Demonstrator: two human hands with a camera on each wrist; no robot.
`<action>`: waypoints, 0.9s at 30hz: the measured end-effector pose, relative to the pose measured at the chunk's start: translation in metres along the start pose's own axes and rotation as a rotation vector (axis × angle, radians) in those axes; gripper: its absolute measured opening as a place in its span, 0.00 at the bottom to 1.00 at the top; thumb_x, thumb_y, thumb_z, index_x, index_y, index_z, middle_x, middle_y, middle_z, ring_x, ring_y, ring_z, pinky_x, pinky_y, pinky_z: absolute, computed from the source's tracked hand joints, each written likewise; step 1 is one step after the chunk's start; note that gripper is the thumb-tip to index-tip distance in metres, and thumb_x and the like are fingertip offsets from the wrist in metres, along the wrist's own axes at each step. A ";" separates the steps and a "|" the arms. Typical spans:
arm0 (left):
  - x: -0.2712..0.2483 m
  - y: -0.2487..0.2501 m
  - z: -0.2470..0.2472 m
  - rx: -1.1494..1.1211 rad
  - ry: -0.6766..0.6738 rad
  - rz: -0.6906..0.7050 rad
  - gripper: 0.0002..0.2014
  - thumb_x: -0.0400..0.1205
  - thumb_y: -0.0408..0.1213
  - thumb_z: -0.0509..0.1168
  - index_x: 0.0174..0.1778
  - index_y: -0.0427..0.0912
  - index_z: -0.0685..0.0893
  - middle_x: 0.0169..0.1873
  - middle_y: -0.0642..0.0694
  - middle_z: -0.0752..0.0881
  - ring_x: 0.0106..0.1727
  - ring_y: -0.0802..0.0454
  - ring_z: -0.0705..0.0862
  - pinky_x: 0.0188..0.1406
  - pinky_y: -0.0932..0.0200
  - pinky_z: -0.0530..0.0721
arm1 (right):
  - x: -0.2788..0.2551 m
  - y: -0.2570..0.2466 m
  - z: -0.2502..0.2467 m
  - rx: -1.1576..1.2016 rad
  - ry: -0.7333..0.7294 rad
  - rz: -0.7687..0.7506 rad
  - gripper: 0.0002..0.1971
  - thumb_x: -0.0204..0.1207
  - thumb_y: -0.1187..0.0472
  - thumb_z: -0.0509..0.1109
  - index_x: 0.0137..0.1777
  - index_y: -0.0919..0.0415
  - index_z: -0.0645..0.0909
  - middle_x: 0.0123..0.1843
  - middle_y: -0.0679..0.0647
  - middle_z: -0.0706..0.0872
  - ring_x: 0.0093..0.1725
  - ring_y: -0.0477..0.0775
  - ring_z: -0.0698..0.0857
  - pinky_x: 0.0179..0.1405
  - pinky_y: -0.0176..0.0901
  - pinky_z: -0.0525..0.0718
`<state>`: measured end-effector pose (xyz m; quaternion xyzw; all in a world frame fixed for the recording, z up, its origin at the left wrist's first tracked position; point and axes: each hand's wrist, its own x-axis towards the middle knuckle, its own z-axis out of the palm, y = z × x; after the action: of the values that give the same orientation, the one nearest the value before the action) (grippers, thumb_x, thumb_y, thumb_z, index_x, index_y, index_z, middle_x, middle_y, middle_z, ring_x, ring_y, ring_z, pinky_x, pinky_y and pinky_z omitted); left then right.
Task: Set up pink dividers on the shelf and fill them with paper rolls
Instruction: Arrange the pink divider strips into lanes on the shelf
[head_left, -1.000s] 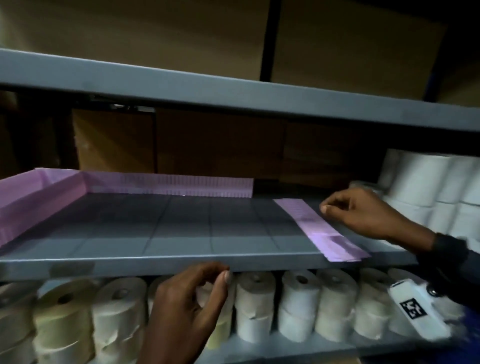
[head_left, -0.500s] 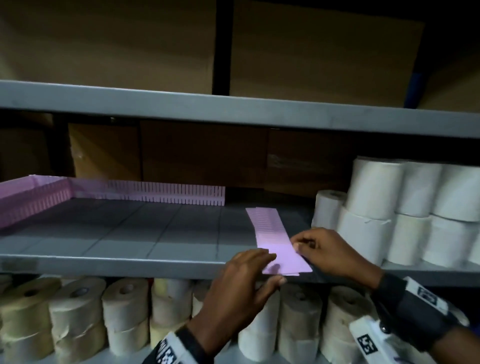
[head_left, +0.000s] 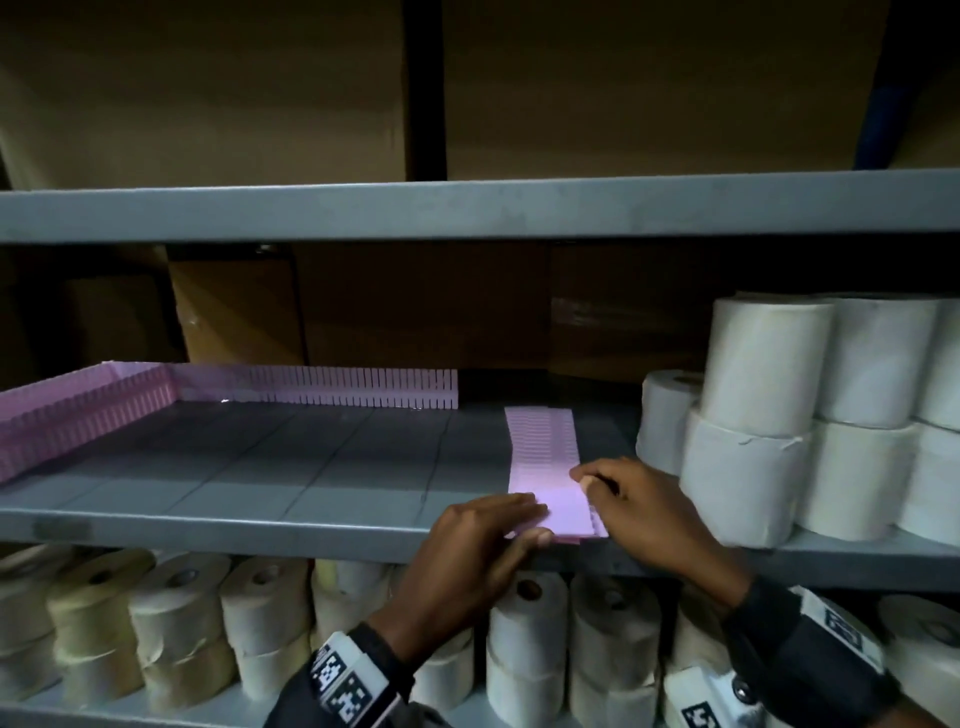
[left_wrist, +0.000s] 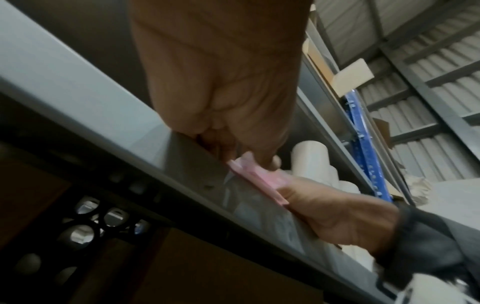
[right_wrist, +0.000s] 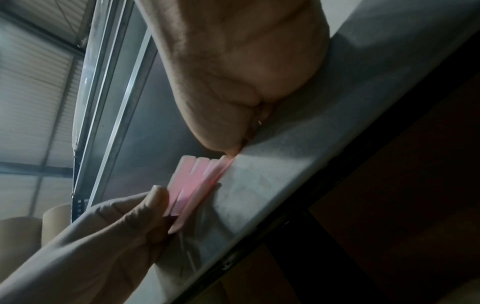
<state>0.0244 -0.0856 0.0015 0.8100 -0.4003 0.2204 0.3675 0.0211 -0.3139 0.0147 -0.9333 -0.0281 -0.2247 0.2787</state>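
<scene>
1. the grey metal shelf (head_left: 208, 519) runs across your view at chest height, with another shelf above it and cardboard boxes (head_left: 426, 306) behind.
2. white paper rolls (head_left: 763, 364) are stacked two high on the right end of that shelf; yellowish paper rolls (head_left: 176, 623) fill the shelf below.
3. two pink slotted dividers stand upright on the shelf: the back divider (head_left: 317, 385) along the rear and the left divider (head_left: 78, 415) along the left side, meeting at the rear left corner.
4. a flat stack of pink divider strips (head_left: 545, 452) lies front to back on the shelf, just left of the white rolls, its near end jutting slightly past the front lip.
5. your left hand (head_left: 478, 556) pinches the stack's near left corner, fingers on top, thumb under the edge.
6. your right hand (head_left: 649, 514) is curled at the stack's near right edge, fingertips on the top strip; you cannot tell from these views whether it grips or only presses.
</scene>
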 end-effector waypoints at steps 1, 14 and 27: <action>-0.001 0.000 -0.003 -0.035 0.041 0.008 0.17 0.86 0.52 0.67 0.65 0.49 0.91 0.64 0.56 0.90 0.66 0.65 0.86 0.66 0.60 0.84 | 0.000 0.000 0.000 0.049 0.014 0.005 0.14 0.83 0.48 0.61 0.63 0.44 0.83 0.58 0.39 0.86 0.51 0.38 0.83 0.46 0.30 0.77; -0.022 -0.037 -0.081 0.009 0.719 0.055 0.14 0.91 0.40 0.58 0.69 0.40 0.82 0.47 0.54 0.90 0.45 0.70 0.89 0.42 0.80 0.83 | 0.018 -0.018 -0.021 0.116 0.123 0.193 0.16 0.79 0.42 0.65 0.64 0.44 0.75 0.44 0.49 0.88 0.37 0.47 0.87 0.38 0.52 0.88; -0.076 -0.065 -0.190 -0.471 0.882 -0.169 0.18 0.88 0.43 0.60 0.68 0.37 0.83 0.52 0.40 0.92 0.45 0.44 0.95 0.45 0.55 0.94 | 0.061 -0.117 -0.018 0.329 0.110 -0.001 0.03 0.79 0.55 0.69 0.46 0.46 0.83 0.35 0.51 0.90 0.33 0.47 0.89 0.29 0.36 0.87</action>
<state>0.0208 0.1244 0.0446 0.5645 -0.1791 0.4147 0.6909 0.0477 -0.2294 0.1141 -0.8613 -0.0497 -0.2680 0.4289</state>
